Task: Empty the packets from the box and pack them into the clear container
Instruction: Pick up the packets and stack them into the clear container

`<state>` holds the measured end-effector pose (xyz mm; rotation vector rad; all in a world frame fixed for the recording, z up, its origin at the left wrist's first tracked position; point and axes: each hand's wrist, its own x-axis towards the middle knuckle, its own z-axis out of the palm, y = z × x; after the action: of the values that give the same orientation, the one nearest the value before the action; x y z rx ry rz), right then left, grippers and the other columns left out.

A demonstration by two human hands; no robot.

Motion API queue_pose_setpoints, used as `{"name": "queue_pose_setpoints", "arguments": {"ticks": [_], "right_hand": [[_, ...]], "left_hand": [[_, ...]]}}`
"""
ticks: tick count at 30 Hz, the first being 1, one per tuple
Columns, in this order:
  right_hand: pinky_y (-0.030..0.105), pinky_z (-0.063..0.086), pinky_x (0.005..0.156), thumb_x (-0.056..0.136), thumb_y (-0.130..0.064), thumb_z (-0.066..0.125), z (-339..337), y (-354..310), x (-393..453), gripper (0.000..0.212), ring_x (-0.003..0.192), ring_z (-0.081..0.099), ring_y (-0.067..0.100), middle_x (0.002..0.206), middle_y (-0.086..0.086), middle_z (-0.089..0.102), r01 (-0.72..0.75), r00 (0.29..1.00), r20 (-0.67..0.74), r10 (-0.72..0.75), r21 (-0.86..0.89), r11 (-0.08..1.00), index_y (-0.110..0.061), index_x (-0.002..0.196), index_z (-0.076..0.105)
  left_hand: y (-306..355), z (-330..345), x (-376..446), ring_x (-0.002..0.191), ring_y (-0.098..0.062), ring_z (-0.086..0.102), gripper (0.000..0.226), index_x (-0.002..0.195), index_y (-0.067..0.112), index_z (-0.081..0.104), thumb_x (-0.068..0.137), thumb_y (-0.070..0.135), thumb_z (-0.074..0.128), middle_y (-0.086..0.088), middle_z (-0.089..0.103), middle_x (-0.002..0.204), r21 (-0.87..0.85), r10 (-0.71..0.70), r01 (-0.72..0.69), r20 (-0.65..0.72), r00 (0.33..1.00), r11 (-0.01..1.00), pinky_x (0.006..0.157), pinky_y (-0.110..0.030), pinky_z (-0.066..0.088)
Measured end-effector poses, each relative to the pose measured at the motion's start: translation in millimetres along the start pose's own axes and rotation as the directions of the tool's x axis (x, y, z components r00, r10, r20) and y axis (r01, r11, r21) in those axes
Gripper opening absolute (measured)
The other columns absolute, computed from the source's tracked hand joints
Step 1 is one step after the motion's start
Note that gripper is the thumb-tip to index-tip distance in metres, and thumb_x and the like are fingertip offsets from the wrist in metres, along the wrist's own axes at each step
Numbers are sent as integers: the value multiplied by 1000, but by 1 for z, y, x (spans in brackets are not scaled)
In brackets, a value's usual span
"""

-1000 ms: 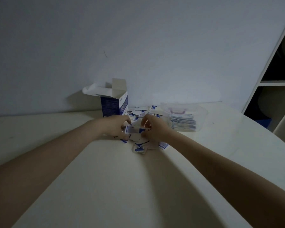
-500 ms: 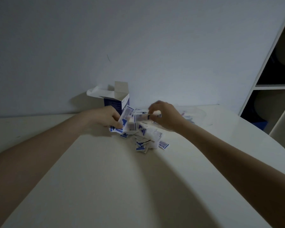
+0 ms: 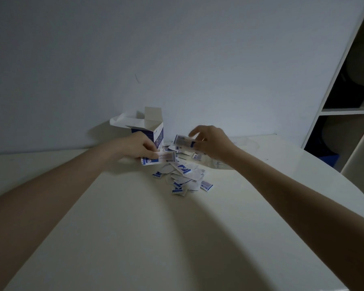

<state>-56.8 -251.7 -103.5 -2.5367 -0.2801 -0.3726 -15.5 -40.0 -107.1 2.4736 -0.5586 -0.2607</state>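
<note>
You're mid-transfer: your right hand (image 3: 211,143) pinches a packet stack (image 3: 183,141), your left hand (image 3: 142,149) grips another bundle (image 3: 159,160). The loose packets (image 3: 183,175) lie at six o'clock of the box (image 3: 149,131). Next, carry right toward three o'clock into the clear container (image 3: 248,143) (mostly hidden), releasing low.

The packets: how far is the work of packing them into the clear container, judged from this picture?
Done: the box stands open, its packets tipped out. In hand: the left hand grips a few packets and the right hand pinches another packet. Left: a loose pile lies on the table. The clear container is mostly hidden behind the right hand.
</note>
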Motion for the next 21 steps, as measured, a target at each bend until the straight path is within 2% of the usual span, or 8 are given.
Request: {"name": "queue_pose_setpoints", "arguments": {"ticks": [4,6,8,11,13,16,18,21], "right_hand": [[30,46,81,86,-6,61,1,3,-7,18,90,59,19,102,15,67,-66,996,72,53,197,978,0,102,67],[29,45,88,87,-10,61,6,-3,-9,23,101,59,21,113,13,64,-30,988,157,9,132,991,-1,109,65],[26,45,83,87,-10,60,11,-6,-8,24,98,59,22,114,14,65,13,983,183,-28,87,996,-1,109,65],[24,47,65,87,-7,57,9,-1,-5,20,84,59,24,106,15,67,14,997,82,-13,-12,1000,-4,105,64],[31,51,75,88,-7,56,5,11,-6,22,94,62,28,112,13,66,26,997,73,-17,-116,993,-9,109,58],[32,50,85,88,-4,56,2,31,-17,25,104,61,27,114,11,66,38,987,158,-10,-180,983,-11,111,60],[27,46,82,89,-7,56,7,46,-24,23,104,61,25,112,10,67,77,969,246,-8,-272,959,-11,109,65],[31,45,79,88,-15,56,16,59,-30,21,101,60,27,110,10,66,99,965,261,-17,-301,948,-13,106,65]], "left_hand": [[7,5,5,59,-15,40,15,71,19,69,85,20,66,-3,49,63,-12,-22,23,12,1000,1000,51,-19,34],[16,11,9,49,-12,45,30,59,26,66,86,15,64,1,49,54,-18,2,-2,24,1000,1000,46,-16,37],[27,17,14,47,-4,52,23,75,18,71,88,5,59,2,57,59,-86,40,-39,11,999,996,45,-9,43],[33,23,25,71,-11,56,19,92,12,69,94,9,50,-4,62,84,-228,49,-63,-66,997,972,59,-13,49],[29,26,34,91,-14,54,26,111,12,63,97,8,42,-3,60,108,-58,100,-107,-106,989,993,66,-16,46],[21,42,44,118,-19,48,43,130,20,52,92,1,43,1,48,135,391,168,-182,70,983,902,86,-24,43],[20,56,52,120,-22,47,40,125,22,56,90,5,47,-1,47,134,538,155,-226,174,972,812,92,-30,42],[19,60,55,95,-21,54,15,101,14,60,86,13,59,-3,54,108,559,193,-221,110,975,799,73,-29,40]]}}
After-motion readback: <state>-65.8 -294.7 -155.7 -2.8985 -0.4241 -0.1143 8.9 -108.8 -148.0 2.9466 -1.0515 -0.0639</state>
